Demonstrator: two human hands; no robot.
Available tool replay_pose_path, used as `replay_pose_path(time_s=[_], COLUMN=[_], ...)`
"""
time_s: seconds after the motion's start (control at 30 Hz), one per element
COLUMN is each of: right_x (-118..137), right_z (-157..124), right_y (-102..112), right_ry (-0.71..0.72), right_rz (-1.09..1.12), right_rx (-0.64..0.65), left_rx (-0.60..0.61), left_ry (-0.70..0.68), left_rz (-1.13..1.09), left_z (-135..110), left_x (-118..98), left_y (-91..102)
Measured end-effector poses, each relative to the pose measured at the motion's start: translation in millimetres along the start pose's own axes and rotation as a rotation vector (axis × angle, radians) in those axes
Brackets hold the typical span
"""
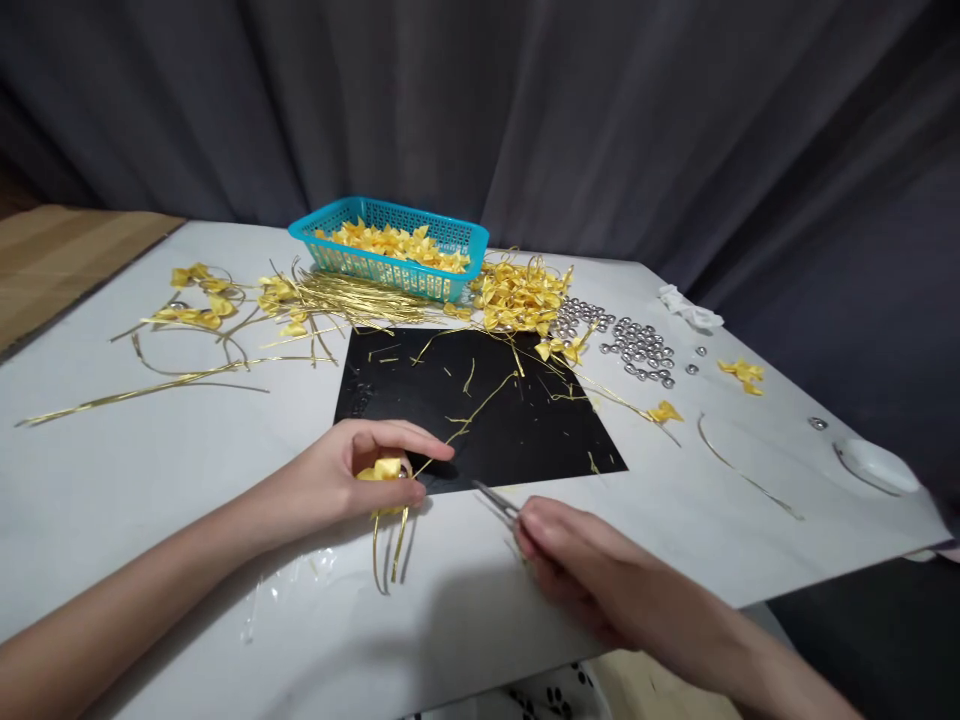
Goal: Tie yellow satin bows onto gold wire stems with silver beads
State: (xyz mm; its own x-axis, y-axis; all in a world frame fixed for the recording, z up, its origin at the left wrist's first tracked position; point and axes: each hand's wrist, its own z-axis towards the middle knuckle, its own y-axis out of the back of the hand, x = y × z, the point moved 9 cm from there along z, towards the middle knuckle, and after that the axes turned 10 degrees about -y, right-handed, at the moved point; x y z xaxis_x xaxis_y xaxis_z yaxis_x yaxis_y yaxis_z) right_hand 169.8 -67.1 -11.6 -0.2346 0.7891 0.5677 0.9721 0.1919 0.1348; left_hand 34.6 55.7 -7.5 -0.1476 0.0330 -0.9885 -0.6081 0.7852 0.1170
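Observation:
My left hand (382, 455) is closed around a yellow ribbon flower (381, 470) at the near edge of the black mat (517, 440). A small shiny bead shows beside the petals, and gold wire ends hang below onto the white table. From this flower a thin gold wire (480, 408) runs up and right across the mat, slightly kinked. My right hand (566, 550) grips a slim pointed metal tool (495, 498), with its tip toward the mat's near edge. The fingers cover the handle, so I cannot tell its exact kind. Its tip is apart from the flower.
A turquoise basket (390, 207) of yellow ribbon pieces stands at the back. Around it lie gold wires (360, 298), a heap of yellow ribbon flowers (521, 295) and silver beads (641, 350). A white dish (877, 465) sits far right. Wire clippings litter the mat.

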Motion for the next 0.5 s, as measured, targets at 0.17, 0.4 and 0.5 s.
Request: replay_pose_path(time_s=[0.17,0.4,0.5], right_x=[18.1,16.0,16.0], right_z=[8.6,19.0,22.3], right_y=[-29.3,-42.4,-47.2], right_ry=[0.135,0.137,0.125], right_rz=[-0.108,0.065,0.204], right_rx=[0.047,0.188,0.267], left_rx=[0.029,0.051,0.044], left_ry=[-0.062,-0.052,-0.064], left_rz=[0.016,0.018,0.027], left_z=[1.8,1.0,1.2], left_x=[-4.1,-2.6,-3.9], left_y=[-1.0,-2.2,-1.1])
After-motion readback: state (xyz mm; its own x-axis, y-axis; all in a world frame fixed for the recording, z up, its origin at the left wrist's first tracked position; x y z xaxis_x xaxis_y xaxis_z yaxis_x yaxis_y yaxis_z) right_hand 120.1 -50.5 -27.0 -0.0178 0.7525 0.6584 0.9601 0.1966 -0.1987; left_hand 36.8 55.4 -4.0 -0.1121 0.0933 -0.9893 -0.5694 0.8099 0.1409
